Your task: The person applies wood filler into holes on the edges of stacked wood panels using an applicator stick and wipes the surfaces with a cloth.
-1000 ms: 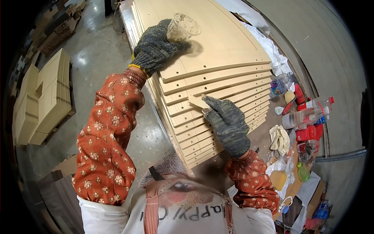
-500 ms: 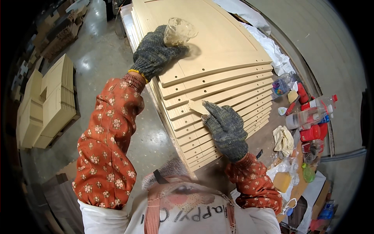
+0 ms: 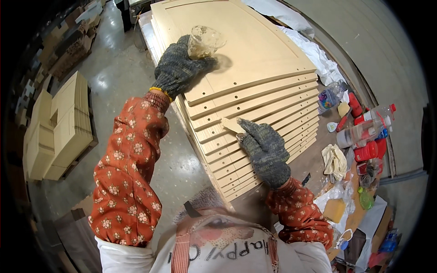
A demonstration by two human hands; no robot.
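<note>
My left hand [image 3: 180, 66], in a grey knitted glove, is closed around a clear plastic cup [image 3: 205, 43] smeared inside with a pale paste. It is over the top board at the left side of a stack of pale wooden boards [image 3: 255, 54]. In my right hand [image 3: 265, 152], gloved alike, a thin beige scraper [image 3: 232, 124] is pinched between thumb and fingers. Its flat end lies over the stepped front edges of the boards, which have small dark holes along them. The scraper's grip end is hidden by the glove.
Right of the stack, a bench holds clear plastic bottles [image 3: 359, 134], a red container [image 3: 365, 151], a crumpled cream cloth [image 3: 334, 161], a yellow sponge [image 3: 334, 209] and a green bottle [image 3: 365, 198]. More stacked panels [image 3: 68, 123] stand on the floor at left.
Both hands keep their grips. The cup and left hand have shifted slightly left and down in the picture; the right hand with the scraper stays almost in place over the board edges.
</note>
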